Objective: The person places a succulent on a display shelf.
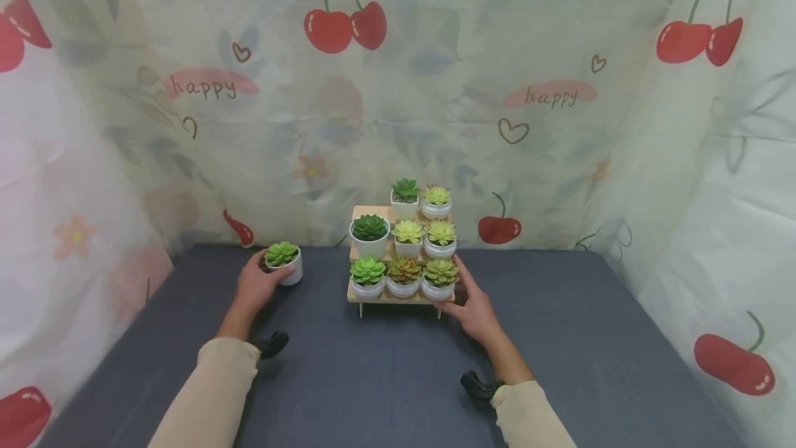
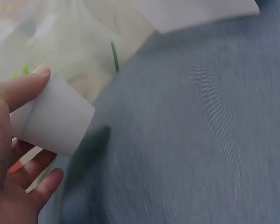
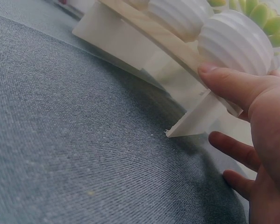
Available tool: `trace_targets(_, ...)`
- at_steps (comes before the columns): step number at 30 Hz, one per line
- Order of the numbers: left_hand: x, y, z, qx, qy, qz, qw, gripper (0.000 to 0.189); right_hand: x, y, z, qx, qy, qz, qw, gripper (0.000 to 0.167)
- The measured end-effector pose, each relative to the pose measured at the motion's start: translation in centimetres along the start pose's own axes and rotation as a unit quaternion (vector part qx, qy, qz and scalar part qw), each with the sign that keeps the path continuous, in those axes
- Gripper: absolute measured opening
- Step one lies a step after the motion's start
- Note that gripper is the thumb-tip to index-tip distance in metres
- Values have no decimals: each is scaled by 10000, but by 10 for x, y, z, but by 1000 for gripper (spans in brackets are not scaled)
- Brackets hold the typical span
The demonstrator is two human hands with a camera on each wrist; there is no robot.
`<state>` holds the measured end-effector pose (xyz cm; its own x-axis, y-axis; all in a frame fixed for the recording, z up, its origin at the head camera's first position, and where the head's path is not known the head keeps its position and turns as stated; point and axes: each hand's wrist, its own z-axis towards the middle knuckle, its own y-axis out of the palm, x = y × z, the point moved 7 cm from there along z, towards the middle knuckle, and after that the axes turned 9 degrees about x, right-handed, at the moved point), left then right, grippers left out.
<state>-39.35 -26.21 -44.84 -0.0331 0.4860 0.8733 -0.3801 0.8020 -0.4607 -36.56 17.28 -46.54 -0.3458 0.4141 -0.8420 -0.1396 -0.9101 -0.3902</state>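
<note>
A green succulent in a white pot (image 1: 290, 269) is in my left hand (image 1: 256, 284), left of the stand. In the left wrist view the thumb lies over the tilted pot (image 2: 60, 116), with fingers curled beneath it. The three-tier wooden plant stand (image 1: 401, 299) bears several potted succulents. My right hand (image 1: 475, 306) grips the stand's right end. In the right wrist view its thumb lies on the bottom board's edge (image 3: 177, 53), right at a ribbed white pot (image 3: 233, 42). Two of its fingers extend below the board, beside a white leg (image 3: 193, 116).
A dark grey-blue cloth (image 1: 361, 379) covers the table. Pale curtains with cherry prints (image 1: 423, 102) enclose it at the back and both sides. The top tier has a bare wooden part (image 1: 371, 211) at its left. Black wrist devices (image 1: 273, 344) sit at both sleeve cuffs.
</note>
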Motion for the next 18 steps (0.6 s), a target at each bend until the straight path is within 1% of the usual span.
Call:
trace_targets(3,16,5,5,-68,12,-201,9998,84,1,0,-1,15,-6,37,10000,101)
trace_targets(6,36,8,10,-115,95,-328,9994,83,1,1,0,17,9,62,10000,101)
trace_targets(8,49,10,12,-139,79,-513,9986,84,2,1,0,4,14,51,10000,101)
trace_targets(11,69,13,15,-109,53,-798,9967,86,2,2,0,-39,-1,61,10000,101)
trace_targets(14,87,16,18,-25,124,-958,9953,86,2,1,0,-54,-34,101,9999,101)
trace_targets(16,97,19,20,4,202,-1004,9947,85,-1,1,0,-72,-32,146,9999,100)
trace_targets(18,105,22,22,10,263,-1028,9944,84,-13,-1,-4,-119,-27,142,9998,99)
